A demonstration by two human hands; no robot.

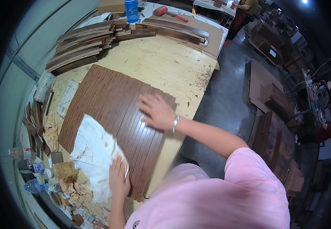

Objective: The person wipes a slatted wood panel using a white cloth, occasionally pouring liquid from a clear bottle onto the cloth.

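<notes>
A dark brown slatted wooden panel (pixel 112 107) lies flat on a pale yellow workbench (pixel 165 65). My right hand (pixel 156 111) rests flat on the panel's right part, fingers spread, a bracelet at the wrist. My left hand (pixel 119 176) presses a large stained white cloth (pixel 93 152) against the panel's near left corner, gripping its edge.
Stacks of dark wood strips (pixel 81 45) lie at the bench's far left. A blue canister (pixel 131 10) and a red-headed mallet (pixel 165 12) stand at the far end. Bottles, rags and small jars (pixel 43 175) crowd the near left. Another person (pixel 243 13) stands far right; wood piles (pixel 276 137) sit on the floor.
</notes>
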